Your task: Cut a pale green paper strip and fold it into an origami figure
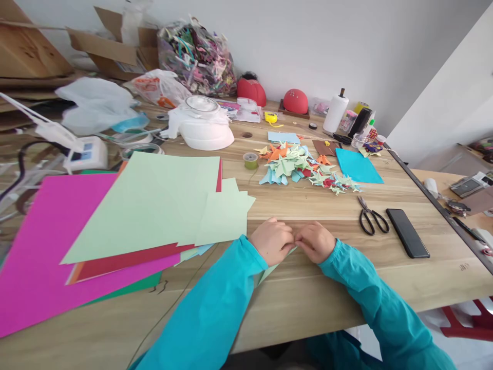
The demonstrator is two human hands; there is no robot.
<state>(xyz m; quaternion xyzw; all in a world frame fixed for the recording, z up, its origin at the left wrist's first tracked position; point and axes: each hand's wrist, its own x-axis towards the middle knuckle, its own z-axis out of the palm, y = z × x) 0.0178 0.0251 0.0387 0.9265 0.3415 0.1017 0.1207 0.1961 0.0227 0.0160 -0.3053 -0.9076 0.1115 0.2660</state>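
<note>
Side by side over the wooden table [327,288], my left hand [271,240] and my right hand [316,241] meet with their fingertips together. Both are closed in a pinch on a piece of light green paper [268,272]. Most of that paper is covered by my left hand and sleeve; one slanting edge shows below the fingers. Left of my hands lies a stack of pale green sheets [154,195] with smaller green squares [227,218] on its right side. Folded paper figures [292,164] in green, orange, blue and red are heaped beyond my hands.
Black-handled scissors [370,216] and a dark phone [407,232] lie to the right. A blue sheet [358,165] is behind them. Magenta paper [50,231] spreads out at the left. A thread spool [250,161], a yellow tape measure [270,117] and a white bottle [336,113] stand further back.
</note>
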